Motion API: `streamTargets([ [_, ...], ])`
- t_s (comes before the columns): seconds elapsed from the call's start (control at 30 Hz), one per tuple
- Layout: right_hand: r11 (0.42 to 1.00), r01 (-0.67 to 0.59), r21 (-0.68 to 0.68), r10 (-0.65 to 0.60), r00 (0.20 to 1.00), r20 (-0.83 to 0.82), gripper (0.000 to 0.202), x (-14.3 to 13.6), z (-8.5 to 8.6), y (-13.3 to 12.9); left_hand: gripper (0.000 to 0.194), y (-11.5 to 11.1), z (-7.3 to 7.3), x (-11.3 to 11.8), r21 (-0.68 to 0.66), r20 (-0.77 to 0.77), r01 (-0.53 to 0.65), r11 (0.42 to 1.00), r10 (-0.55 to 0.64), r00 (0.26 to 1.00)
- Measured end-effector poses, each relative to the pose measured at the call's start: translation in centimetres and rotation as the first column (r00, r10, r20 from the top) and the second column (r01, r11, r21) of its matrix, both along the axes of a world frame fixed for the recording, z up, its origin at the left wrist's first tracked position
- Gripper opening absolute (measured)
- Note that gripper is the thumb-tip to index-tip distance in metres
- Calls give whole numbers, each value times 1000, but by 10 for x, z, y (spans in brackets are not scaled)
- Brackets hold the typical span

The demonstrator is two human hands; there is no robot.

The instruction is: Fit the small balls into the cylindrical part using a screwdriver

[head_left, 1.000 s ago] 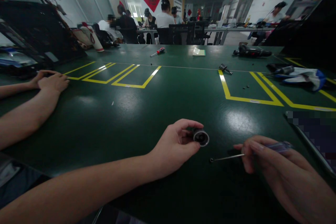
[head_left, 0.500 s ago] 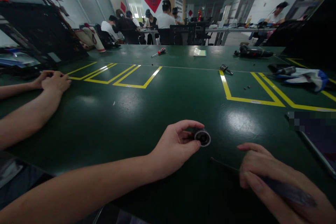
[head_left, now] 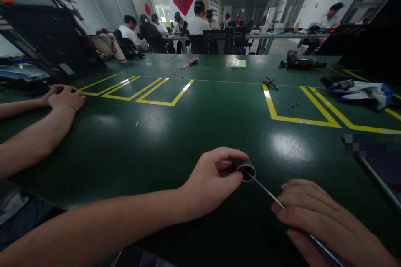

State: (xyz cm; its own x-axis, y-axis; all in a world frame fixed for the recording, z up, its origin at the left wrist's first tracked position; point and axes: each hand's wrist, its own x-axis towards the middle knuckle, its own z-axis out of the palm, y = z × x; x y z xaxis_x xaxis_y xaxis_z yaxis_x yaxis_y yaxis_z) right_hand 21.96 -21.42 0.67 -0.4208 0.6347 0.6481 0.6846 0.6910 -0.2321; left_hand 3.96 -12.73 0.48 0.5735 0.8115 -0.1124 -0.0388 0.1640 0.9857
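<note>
My left hand (head_left: 216, 179) grips a small dark metal cylinder (head_left: 249, 171) with a pale rim, its hollow end turned toward my right. In my right hand (head_left: 322, 212) is a screwdriver with a long thin shaft (head_left: 266, 191). The shaft's tip reaches into the cylinder's opening, so the tip itself is hidden. Fingers cover most of the screwdriver's handle. Both hands are just above the green table (head_left: 175, 146).
A co-worker's hands (head_left: 67, 96) rest at the left. Farther back lie a red screwdriver (head_left: 189, 63), a paper pad (head_left: 239, 63), a metal part (head_left: 270, 82), a black power tool (head_left: 302, 61) and a blue-white glove (head_left: 372, 94). A dark flat device (head_left: 379, 167) sits at right.
My right hand has brought the screwdriver up and left, and its tip has gone into the cylinder's opening. My left hand has shifted slightly right and down with the cylinder.
</note>
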Motion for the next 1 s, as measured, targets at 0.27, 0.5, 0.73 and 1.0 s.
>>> streamTargets([
  [0.27, 996, -43, 81, 38, 998, 51, 17, -4, 2, 2, 23, -3, -3, 2, 99, 18, -45, 994, 43, 999],
  [0.5, 990, -61, 126, 48, 994, 99, 16, -6, 3, 4, 16, -5, -4, 3, 140, 18, -86, 986, 85, 996],
  [0.73, 990, -49, 136, 36, 995, 95, 16, -10, 2, 2, 13, -5, -5, 4, 189, -27, -93, 978, 100, 995],
  [1.0, 987, -67, 147, 52, 993, 109, 13, -8, 1, 0, 15, -7, -6, 4, 232, -42, -76, 970, 88, 995],
])
